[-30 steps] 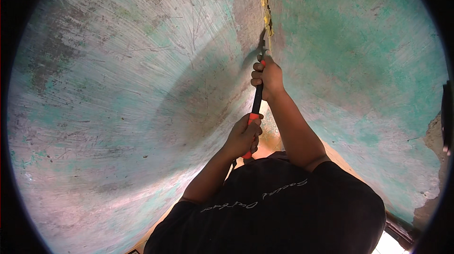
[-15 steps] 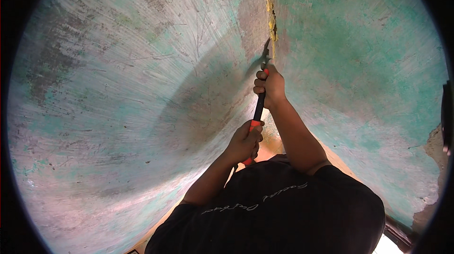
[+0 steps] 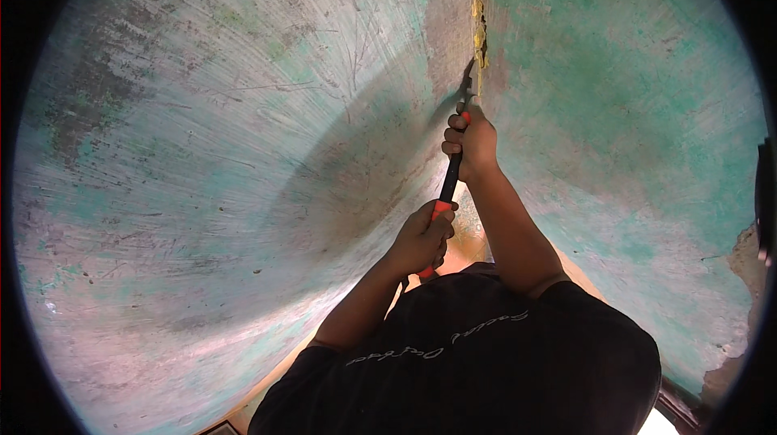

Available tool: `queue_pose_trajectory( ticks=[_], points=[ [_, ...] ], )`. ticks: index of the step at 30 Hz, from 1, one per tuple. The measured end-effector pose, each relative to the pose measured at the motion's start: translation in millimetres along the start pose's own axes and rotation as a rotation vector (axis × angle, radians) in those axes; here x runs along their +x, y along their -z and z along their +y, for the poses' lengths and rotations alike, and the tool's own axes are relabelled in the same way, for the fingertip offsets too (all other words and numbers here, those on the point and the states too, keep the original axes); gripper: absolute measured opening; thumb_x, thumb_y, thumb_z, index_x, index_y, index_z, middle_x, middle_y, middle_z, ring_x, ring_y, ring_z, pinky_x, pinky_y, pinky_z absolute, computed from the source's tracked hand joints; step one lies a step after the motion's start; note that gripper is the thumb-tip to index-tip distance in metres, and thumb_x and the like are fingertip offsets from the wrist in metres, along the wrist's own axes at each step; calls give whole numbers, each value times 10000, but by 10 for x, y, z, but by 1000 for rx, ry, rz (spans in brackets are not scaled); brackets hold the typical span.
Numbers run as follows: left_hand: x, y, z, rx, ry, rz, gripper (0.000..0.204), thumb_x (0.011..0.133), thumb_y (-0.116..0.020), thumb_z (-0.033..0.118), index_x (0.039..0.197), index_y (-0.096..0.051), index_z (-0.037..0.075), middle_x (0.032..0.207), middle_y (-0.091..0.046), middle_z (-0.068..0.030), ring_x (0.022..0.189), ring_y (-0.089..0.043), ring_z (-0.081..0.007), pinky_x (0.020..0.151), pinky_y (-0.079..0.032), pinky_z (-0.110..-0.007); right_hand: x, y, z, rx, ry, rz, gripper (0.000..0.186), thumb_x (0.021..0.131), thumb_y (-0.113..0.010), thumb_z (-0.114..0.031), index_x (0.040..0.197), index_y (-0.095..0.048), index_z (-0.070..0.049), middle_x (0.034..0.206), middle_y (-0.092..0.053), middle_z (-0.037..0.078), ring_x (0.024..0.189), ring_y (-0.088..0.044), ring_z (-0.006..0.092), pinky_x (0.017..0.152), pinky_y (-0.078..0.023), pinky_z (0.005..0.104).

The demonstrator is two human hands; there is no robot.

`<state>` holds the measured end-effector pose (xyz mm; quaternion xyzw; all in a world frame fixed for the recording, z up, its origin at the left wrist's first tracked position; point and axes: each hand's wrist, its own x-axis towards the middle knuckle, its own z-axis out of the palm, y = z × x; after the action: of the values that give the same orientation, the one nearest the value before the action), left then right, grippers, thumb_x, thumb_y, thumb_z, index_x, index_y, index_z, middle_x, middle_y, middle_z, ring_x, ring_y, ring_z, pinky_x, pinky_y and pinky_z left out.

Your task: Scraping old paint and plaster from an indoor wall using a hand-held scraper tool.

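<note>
My right hand (image 3: 473, 144) grips the upper part of a long tool (image 3: 451, 180) with a black shaft and red-orange sections. Below it, my left hand (image 3: 425, 241) is wrapped round the red grip. The tool's dark, narrow head (image 3: 469, 72) lies at the vertical joint where two painted surfaces meet, just below and left of a ragged dark gap edged with flaking yellow material (image 3: 480, 22). Whether the tip is inside the joint I cannot tell.
Worn pale green and whitish surfaces (image 3: 178, 192) flank the joint, the right one (image 3: 615, 87) greener. Broken plaster (image 3: 740, 261) shows at the far right edge. My black shirt (image 3: 453, 370) fills the bottom middle. A dark bar (image 3: 684, 403) borders a bright patch at lower right.
The joint, tool and both hands have shifted rightward in the picture. Both hands keep their grip, and the tool's head stays at about the same spot on the joint.
</note>
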<state>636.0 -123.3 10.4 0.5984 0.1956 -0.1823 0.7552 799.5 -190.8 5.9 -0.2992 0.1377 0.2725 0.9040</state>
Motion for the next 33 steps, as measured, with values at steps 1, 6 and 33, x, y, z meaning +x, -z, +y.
queue_pose_trajectory(
  ticks=[1,6,33],
  points=[
    [-5,3,3,-14,15,-8,315,931,-436,279,1151,-426,53,656,-438,1,394,-379,-73,375,-322,-237,-20,12,-6,2,3,1,167,918,-383,-297,843,-429,-155,571,-334,-64,406,-247,37,349,-224,195],
    [-1,-39,-4,29,-19,-4,315,930,-440,281,1145,-428,51,657,-443,2,396,-386,-73,374,-329,-240,-65,31,-59,-9,15,13,228,922,-399,-361,825,-415,-156,568,-328,-70,405,-245,36,351,-223,193],
    [68,-193,-182,8,-57,15,297,932,-440,274,1134,-416,57,642,-437,0,390,-373,-62,361,-319,-233,-99,123,-123,-78,26,-6,260,924,-388,-390,841,-413,-144,567,-318,-67,411,-236,42,364,-215,205]
  ],
)
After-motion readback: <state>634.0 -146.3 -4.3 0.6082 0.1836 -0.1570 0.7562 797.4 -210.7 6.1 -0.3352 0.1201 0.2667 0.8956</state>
